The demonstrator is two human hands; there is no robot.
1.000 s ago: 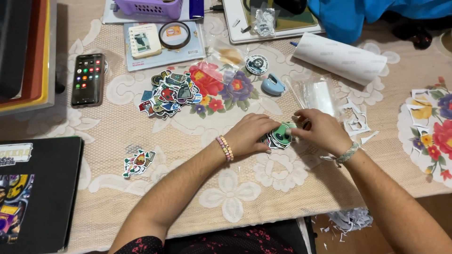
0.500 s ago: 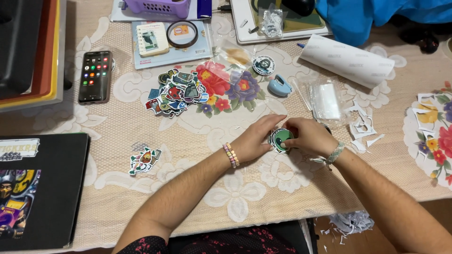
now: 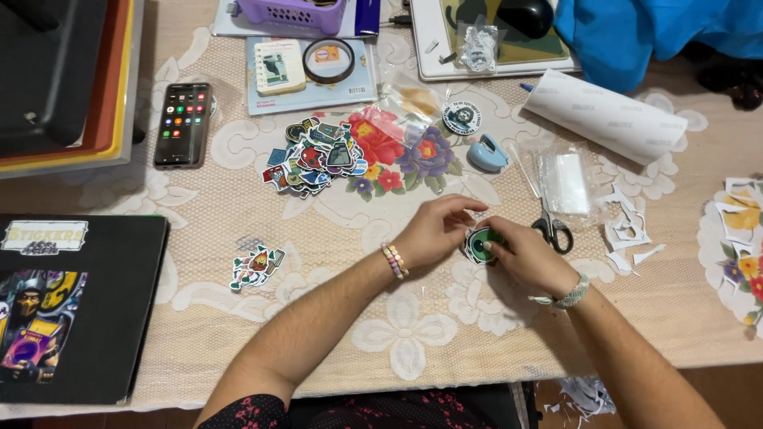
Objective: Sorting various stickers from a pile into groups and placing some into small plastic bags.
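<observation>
My left hand (image 3: pixel 433 230) and my right hand (image 3: pixel 524 254) meet over the middle of the table, both pinching a small round green sticker (image 3: pixel 480 243) held between the fingertips. A beaded bracelet is on my left wrist and a woven band on my right. Just right of the hands lie black-handled scissors (image 3: pixel 551 229). A heap of cut stickers (image 3: pixel 315 156) sits farther back to the left, and a lone small sticker (image 3: pixel 256 266) lies left of my left forearm.
A phone (image 3: pixel 182 124), a roll of white paper (image 3: pixel 606 117), a blue tape dispenser (image 3: pixel 486 152), a clear plastic bag (image 3: pixel 566 181), paper offcuts (image 3: pixel 628 234), a tape ring (image 3: pixel 329 60) and a black laptop (image 3: pixel 67 306) surround the lace cloth (image 3: pixel 334 342).
Both hands have stayed together on the round green sticker, turning it slightly between the fingers. The camera view has shifted a little, so the table's things sit lower in the frame.
</observation>
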